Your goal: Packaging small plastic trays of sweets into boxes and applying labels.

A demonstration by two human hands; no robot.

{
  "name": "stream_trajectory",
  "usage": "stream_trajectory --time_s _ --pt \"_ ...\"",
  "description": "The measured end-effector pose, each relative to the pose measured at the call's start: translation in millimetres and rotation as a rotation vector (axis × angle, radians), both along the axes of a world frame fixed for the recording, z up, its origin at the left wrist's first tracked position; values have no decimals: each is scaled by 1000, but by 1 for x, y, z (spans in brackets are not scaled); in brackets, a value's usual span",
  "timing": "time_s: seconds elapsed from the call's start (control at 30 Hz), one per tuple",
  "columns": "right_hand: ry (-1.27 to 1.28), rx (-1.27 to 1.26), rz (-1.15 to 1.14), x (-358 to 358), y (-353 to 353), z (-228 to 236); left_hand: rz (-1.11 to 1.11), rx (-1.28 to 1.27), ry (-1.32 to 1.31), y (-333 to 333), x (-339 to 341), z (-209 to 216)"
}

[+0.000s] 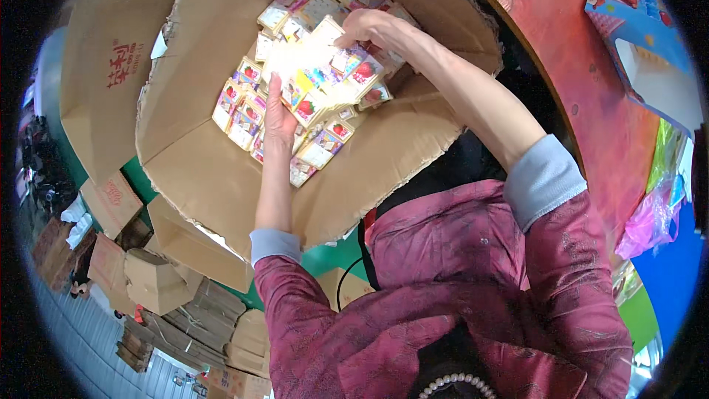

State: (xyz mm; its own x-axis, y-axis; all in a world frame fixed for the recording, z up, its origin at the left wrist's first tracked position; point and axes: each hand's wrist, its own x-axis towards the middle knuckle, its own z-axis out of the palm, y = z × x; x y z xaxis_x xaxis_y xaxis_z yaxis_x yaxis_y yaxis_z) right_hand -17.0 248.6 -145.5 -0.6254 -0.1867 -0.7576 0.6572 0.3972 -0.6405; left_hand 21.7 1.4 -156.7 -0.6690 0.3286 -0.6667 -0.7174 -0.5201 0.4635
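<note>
My left hand [281, 120] is closed on the near left side of a bundle of small packets [319, 83], thumb up along its edge and the other fingers hidden beneath. The packets are white, yellow and purple, printed with strawberries; strong glare washes out their middle. At the far side of the bundle my right hand [362, 29] has its fingers curled against the packets, fingertips partly hidden. Many more strawberry-printed packets [242, 111] lie in rows and loose below, inside a big open cardboard box [192, 96].
The box's torn rim [406, 177] curves close to my body. To the right is a red table [546, 52] with a blue printed carton [642, 22] and a pink plastic bag [650, 225]. Flattened cardboard [196, 325] and small cartons [151, 281] lie at lower left.
</note>
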Motion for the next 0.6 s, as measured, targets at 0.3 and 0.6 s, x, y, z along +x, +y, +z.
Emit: stream_trajectory --time_s 0.3,0.6 --pt "-73 -99 -358 15 33 70 -18 -46 107 -5 -19 38" --pt "31 -374 -376 56 30 97 -176 -10 170 51 11 66"
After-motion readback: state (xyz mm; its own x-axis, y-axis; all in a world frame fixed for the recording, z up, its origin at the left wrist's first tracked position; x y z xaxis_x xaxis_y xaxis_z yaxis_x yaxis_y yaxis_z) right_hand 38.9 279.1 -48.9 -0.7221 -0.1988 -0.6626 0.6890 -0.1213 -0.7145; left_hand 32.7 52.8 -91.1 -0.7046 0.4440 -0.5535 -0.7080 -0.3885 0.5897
